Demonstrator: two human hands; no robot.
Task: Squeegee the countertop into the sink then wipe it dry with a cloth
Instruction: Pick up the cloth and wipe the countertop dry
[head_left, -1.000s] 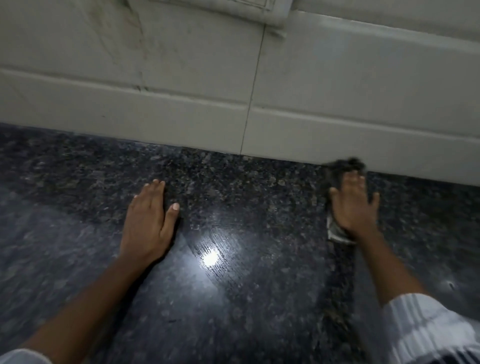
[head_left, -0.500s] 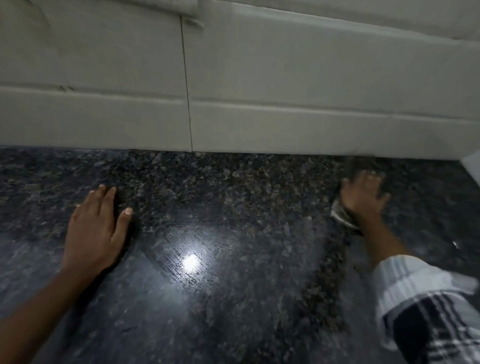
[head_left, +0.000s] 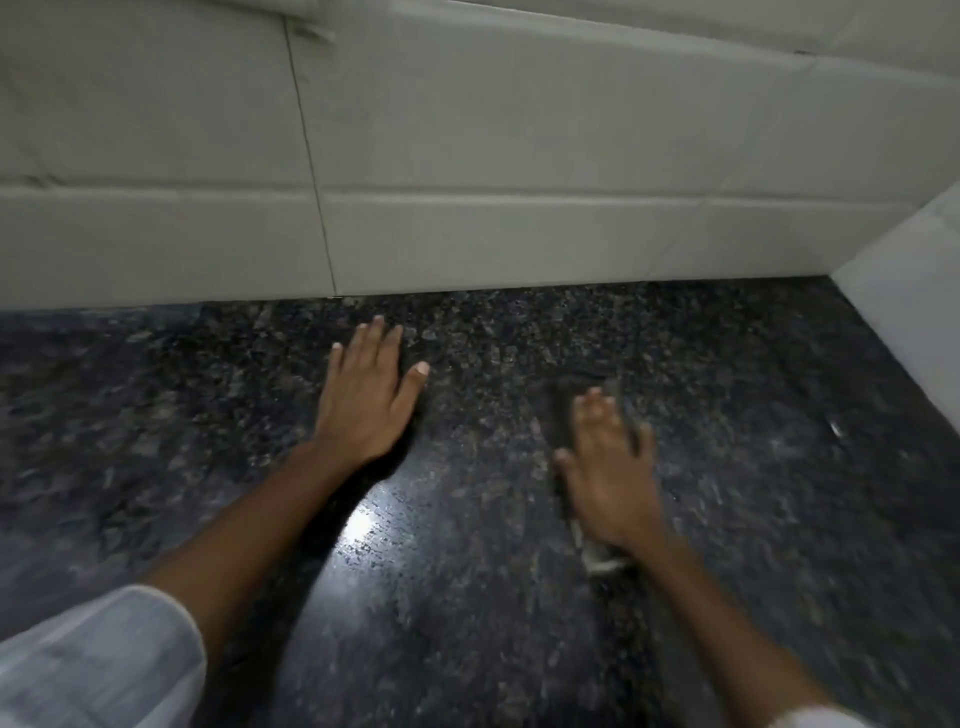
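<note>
The dark speckled granite countertop (head_left: 727, 467) fills the lower part of the view. My left hand (head_left: 366, 395) lies flat on it, palm down, fingers toward the wall, holding nothing. My right hand (head_left: 608, 467) is blurred and presses flat on a dark cloth (head_left: 563, 415), most of it hidden under the palm; a pale corner of it shows by the wrist. No squeegee and no sink are in view.
A pale tiled wall (head_left: 467, 156) runs along the back of the counter. A second pale wall (head_left: 914, 291) closes it off at the right, forming a corner. A bright light reflection (head_left: 363, 525) sits on the stone between my forearms.
My right hand has pulled the cloth away from the back wall, toward me. The view has swung right, so my left hand now appears near the middle.
</note>
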